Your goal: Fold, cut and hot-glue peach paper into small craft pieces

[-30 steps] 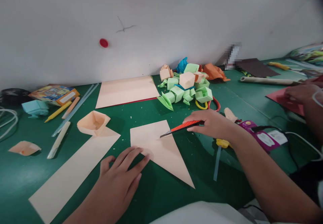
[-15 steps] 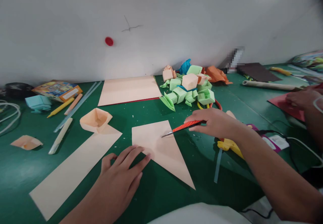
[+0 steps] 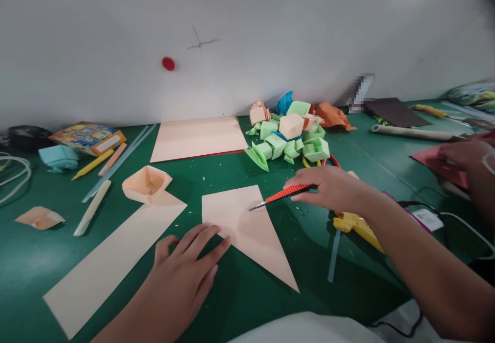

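A cream sheet of paper (image 3: 247,224) with one slanted side and a long pointed corner lies flat in front of me. My left hand (image 3: 189,265) is spread, palm down, its fingertips touching the sheet's lower left edge. Above the sheet's right side, my right hand (image 3: 328,187) pinches a cutter knife (image 3: 286,193) with a ridged orange-red handle. The knife's metal tip is over the paper; whether it touches I cannot tell. To the left, a long cream paper strip (image 3: 116,268) lies diagonally, with a folded paper cup (image 3: 147,184) at its upper end.
Folded green and cream paper shapes (image 3: 286,131) are heaped by the wall, beside a stacked cream sheet (image 3: 199,139). A yellow glue gun (image 3: 359,227) lies beneath my right forearm. Pens and clear sticks lie left. At far right, another person's hand (image 3: 466,154) rests on red paper.
My right hand and the knife have shifted very slightly to the right. The left hand and the sheet stay nearly in place.
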The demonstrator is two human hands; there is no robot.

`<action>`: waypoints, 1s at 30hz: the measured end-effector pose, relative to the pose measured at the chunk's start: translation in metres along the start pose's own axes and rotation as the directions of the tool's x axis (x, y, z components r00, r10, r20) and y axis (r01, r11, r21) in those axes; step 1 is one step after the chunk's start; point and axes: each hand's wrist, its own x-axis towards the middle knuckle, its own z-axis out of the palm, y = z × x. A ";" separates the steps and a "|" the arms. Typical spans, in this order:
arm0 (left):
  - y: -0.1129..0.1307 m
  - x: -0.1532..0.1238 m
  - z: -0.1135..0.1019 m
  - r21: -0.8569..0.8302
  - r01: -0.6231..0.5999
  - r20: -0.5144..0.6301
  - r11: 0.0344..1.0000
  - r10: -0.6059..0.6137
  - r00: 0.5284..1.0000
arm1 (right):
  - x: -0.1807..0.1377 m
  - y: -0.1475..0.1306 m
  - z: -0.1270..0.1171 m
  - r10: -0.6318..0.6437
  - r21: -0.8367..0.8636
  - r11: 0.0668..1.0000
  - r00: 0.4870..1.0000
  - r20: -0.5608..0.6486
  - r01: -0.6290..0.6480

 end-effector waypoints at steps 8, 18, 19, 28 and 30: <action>-0.001 0.000 0.001 -0.020 0.005 -0.006 1.000 -0.005 1.000 | -0.004 0.008 0.002 0.009 0.037 0.999 1.000 -0.004 -0.009; -0.005 0.001 0.000 0.013 -0.013 0.049 1.000 0.013 0.999 | -0.006 0.009 0.001 0.034 0.035 0.999 0.999 0.001 -0.034; -0.007 0.000 0.001 0.009 -0.020 0.053 1.000 0.019 0.998 | -0.007 0.010 0.001 0.043 0.031 0.999 0.999 -0.005 -0.043; -0.016 0.001 0.006 0.010 -0.039 0.085 0.999 0.038 0.996 | -0.013 0.018 0.004 0.077 0.028 0.997 0.996 -0.037 -0.076; -0.016 0.001 0.006 0.002 -0.037 0.082 0.999 0.037 0.996 | -0.012 0.020 0.004 0.064 0.043 0.997 0.998 -0.024 -0.063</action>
